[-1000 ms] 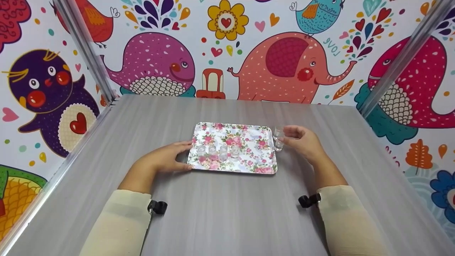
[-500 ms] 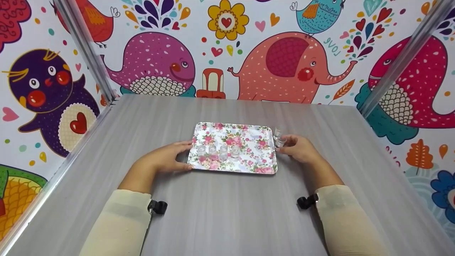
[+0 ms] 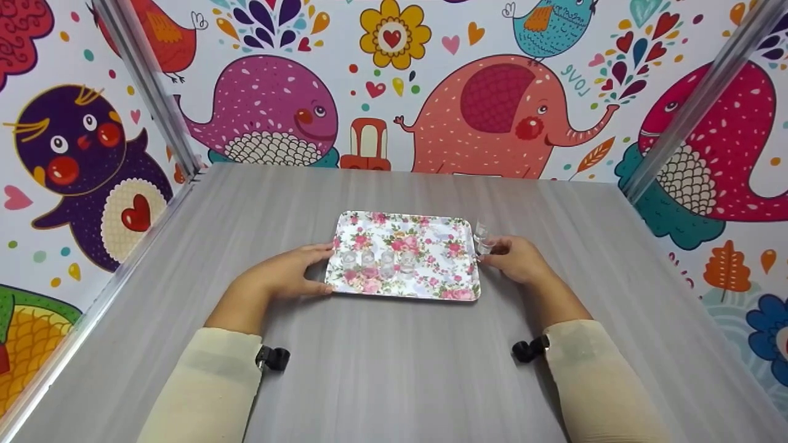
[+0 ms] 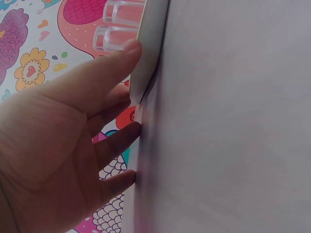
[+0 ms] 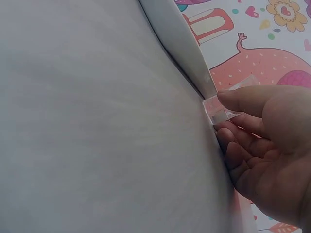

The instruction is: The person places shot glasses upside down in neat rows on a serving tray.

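1. Cartoon wall (image 3: 369, 61) at the back, super busy: a coral elephant (image 3: 437, 138), a yellow flower (image 3: 372, 34), hearts everywhere. Metal posts (image 3: 152, 92) slope down either side.
2. Below that it's a greyish wood-look counter (image 3: 394, 369), with a flowery pink-and-white tray (image 3: 440, 246) lying flat around the middle of it.
3. Four little clear cups (image 3: 386, 264) sit on the tray in a side-by-side row, over on the left part of it.
4. Left hand (image 3: 286, 272) is at the tray's left end, fingers spread apart. In the left wrist view the thumb touches the rim near the front corner, and the lower fingers fan out beside it.
5. Right hand (image 3: 520, 259) is just off the tray's right edge, thumb and fingers pinching a clear cup (image 5: 215, 108). That one's outside the tray, right up by its edge.
6. Looks like another clear cup (image 3: 481, 229) just behind it, also beside the tray, but see-through plastic or glass makes it tricky to separate the two.
7. Both arms have cream sleeves (image 3: 203, 381), each with a small black clip-looking thing (image 3: 274, 358) at the cuff.
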`<action>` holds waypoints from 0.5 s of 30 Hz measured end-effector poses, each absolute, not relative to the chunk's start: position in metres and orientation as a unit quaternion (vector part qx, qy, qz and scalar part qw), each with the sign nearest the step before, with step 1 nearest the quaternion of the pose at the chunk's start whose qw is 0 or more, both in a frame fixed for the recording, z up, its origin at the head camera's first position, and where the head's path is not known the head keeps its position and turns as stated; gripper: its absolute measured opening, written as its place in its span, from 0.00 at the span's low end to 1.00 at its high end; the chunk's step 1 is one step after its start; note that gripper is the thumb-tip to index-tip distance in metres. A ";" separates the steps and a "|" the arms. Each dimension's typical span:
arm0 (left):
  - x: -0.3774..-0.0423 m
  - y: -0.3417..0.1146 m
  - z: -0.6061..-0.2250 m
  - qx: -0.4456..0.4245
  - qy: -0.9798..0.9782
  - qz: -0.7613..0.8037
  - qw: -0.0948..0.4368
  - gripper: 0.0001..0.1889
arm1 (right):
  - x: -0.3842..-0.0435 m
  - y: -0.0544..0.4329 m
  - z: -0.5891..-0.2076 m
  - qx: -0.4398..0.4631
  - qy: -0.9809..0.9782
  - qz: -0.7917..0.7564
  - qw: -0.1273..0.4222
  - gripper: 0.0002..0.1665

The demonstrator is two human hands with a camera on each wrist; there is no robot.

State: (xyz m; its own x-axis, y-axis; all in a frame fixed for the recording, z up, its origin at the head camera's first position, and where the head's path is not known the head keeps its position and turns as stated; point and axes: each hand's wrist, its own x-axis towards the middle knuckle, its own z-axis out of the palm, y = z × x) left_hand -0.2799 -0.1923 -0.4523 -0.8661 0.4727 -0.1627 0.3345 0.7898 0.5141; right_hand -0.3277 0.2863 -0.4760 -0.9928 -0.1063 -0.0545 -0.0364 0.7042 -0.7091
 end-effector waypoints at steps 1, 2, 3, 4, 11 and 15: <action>-0.280 -0.192 -0.452 0.216 0.935 0.242 0.143 0.45 | -0.328 0.286 -0.476 -0.039 0.922 -0.382 0.045 0.25; -0.280 -0.192 -0.452 0.217 0.935 0.241 0.142 0.45 | -0.328 0.286 -0.476 -0.039 0.922 -0.382 0.044 0.25; -0.280 -0.192 -0.452 0.217 0.935 0.241 0.142 0.45 | -0.328 0.287 -0.476 -0.039 0.922 -0.383 0.045 0.25; -0.280 -0.192 -0.452 0.218 0.935 0.241 0.141 0.45 | -0.328 0.287 -0.476 -0.038 0.922 -0.383 0.046 0.25; -0.280 -0.193 -0.452 0.224 0.934 0.241 0.136 0.45 | -0.329 0.288 -0.474 -0.028 0.920 -0.390 0.041 0.28; -0.280 -0.193 -0.451 0.224 0.934 0.244 0.136 0.45 | -0.329 0.288 -0.472 -0.024 0.917 -0.398 0.027 0.27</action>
State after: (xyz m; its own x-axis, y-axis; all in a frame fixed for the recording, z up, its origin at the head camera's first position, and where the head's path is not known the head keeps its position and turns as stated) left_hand -0.2796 -0.1931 -0.4512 -0.8628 0.4840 -0.1460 0.3509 0.7813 0.5162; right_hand -0.3287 0.2882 -0.4715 -0.9973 -0.0667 -0.0308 -0.0230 0.6820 -0.7310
